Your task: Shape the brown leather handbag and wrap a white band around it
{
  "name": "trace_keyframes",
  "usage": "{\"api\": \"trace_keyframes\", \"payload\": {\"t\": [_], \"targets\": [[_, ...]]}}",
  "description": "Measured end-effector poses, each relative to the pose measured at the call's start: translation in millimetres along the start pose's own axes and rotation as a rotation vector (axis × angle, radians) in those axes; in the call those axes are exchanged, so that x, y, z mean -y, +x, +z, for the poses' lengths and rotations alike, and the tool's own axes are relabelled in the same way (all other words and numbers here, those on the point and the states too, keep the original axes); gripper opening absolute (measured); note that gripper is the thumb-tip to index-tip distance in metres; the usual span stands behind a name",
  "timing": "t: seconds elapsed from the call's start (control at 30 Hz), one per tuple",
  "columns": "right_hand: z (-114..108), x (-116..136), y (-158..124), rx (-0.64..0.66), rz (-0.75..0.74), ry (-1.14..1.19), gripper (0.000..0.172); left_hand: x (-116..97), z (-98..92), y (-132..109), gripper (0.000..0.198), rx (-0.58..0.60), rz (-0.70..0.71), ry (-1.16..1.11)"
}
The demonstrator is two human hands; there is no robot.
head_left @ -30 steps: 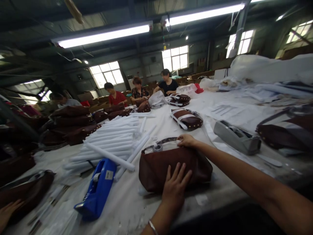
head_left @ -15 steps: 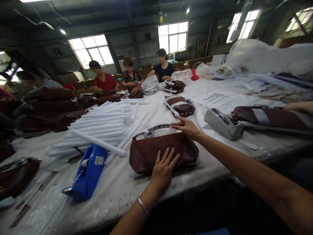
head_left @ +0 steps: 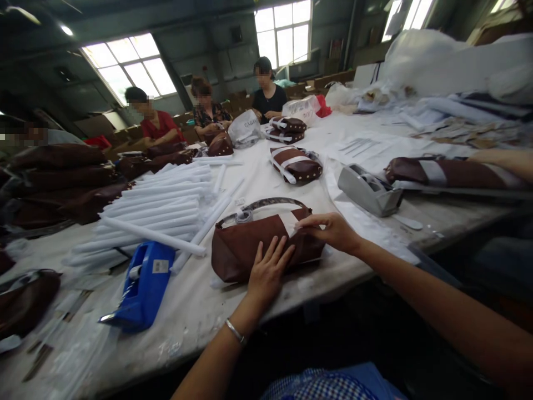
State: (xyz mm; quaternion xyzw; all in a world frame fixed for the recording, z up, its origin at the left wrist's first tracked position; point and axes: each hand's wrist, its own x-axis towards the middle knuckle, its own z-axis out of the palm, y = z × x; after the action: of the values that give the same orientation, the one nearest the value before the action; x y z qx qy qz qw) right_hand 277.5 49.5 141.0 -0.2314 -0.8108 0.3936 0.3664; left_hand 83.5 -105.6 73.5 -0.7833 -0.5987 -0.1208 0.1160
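Observation:
A brown handbag [head_left: 241,247] with a studded handle lies flat near the front edge of the white-covered table [head_left: 200,311]. My left hand [head_left: 268,269] rests flat on its front, fingers spread. My right hand [head_left: 331,229] pinches the bag's upper right edge, where a white lining or paper shows. Left of the bag sits a blue tape dispenser [head_left: 144,283], and behind that a pile of white paper rolls [head_left: 162,205].
A grey tape dispenser [head_left: 368,189] stands to the right, beside another brown bag [head_left: 441,173]. Wrapped bags [head_left: 296,164] lie further back, and brown bags [head_left: 70,183] are stacked at left. Three people sit at the far end. White material is piled at the back right.
The view has tilted down and the bag sits closer to me. My right hand has come down from the handle to the bag's upper right edge. My left hand stays flat.

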Motion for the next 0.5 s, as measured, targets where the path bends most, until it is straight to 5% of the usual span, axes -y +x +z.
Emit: {"api": "trace_keyframes", "payload": {"t": [0.27,0.5], "targets": [[22,-20,-53,-0.002,-0.296,-0.205,0.024,-6,-3.1,1,0.070,-0.101,-0.062,-0.122],[19,-16,-82,0.049,-0.445,-0.403,0.032,-23,-4.7,4,0.073,-0.035,-0.127,-0.060]]}}
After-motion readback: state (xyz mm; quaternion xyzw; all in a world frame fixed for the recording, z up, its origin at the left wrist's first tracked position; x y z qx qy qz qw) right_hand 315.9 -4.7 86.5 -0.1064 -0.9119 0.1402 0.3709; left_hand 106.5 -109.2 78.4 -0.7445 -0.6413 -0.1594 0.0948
